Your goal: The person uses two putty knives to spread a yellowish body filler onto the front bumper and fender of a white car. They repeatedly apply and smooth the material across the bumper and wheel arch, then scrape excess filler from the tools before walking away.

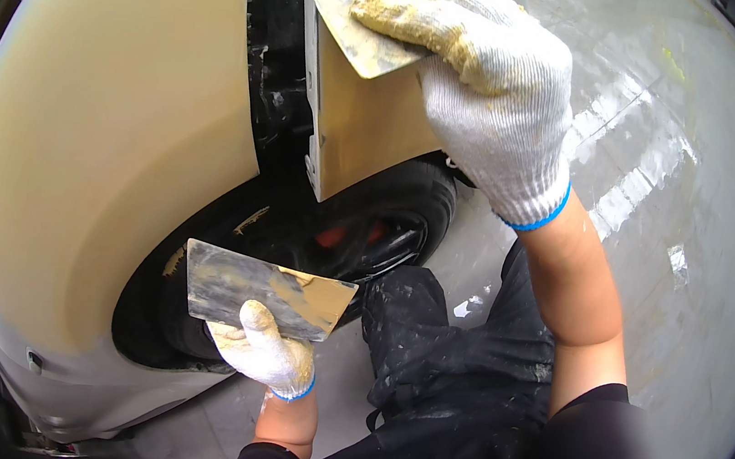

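Note:
My gloved right hand point(487, 79) is raised at the top, gripping a flat putty-smeared spreader point(357, 17) in front of a tan-coated panel point(365, 133) with a pale, notched edge. Below, my gloved left hand point(265, 350) holds a rectangular grey mixing plate point(229, 277) with tan putty point(313, 301) on its right part. Both white gloves carry putty stains. The large curved car body point(95, 132) at the left has a tan coating fading to grey lower down. A dark gap separates it from the panel.
A black tyre and wheel point(395, 228) sit in the arch behind the plate, with red visible inside. My legs point(451, 368) in dark, stained trousers are at the lower middle, close beside the car. A grey floor point(659, 247) with white patches extends to the right.

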`<move>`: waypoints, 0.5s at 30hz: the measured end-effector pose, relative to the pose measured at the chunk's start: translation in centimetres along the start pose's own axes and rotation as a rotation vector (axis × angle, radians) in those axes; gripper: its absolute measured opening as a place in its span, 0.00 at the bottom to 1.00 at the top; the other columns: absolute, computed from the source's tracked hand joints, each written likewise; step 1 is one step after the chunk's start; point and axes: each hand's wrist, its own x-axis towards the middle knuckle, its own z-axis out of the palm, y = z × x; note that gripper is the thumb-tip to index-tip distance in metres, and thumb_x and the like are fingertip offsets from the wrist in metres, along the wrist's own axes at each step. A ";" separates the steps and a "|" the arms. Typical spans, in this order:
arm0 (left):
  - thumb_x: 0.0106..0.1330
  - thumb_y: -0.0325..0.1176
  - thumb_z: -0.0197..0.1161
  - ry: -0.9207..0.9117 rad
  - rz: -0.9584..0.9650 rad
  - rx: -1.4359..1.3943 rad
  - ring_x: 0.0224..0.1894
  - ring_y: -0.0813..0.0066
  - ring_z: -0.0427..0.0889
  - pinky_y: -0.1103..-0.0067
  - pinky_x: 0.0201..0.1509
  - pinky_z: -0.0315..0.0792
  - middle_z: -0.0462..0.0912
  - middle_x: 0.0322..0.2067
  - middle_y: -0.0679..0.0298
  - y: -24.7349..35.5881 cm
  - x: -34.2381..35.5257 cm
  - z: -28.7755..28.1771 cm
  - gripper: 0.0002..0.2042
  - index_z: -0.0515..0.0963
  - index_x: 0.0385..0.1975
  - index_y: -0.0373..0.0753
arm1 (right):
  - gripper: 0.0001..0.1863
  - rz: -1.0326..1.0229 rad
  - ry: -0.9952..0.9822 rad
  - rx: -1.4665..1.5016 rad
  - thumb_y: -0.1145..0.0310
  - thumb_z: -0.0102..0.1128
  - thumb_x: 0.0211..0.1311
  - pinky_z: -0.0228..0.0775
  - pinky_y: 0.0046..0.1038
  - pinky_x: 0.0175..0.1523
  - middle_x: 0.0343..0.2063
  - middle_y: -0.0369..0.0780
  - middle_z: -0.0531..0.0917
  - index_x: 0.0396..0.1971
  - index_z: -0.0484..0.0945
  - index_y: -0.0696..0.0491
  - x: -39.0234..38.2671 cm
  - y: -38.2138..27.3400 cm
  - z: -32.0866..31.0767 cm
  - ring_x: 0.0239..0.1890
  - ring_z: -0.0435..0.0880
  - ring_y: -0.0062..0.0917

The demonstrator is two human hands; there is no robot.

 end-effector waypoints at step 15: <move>0.79 0.51 0.61 0.063 -0.030 0.010 0.46 0.69 0.83 0.74 0.53 0.78 0.81 0.47 0.55 -1.1 -0.3 -0.7 0.29 0.67 0.64 0.31 | 0.24 0.138 -0.095 -0.078 0.81 0.65 0.43 0.83 0.40 0.54 0.39 0.39 0.92 0.44 0.92 0.50 -7.9 -5.1 1.4 0.45 0.92 0.39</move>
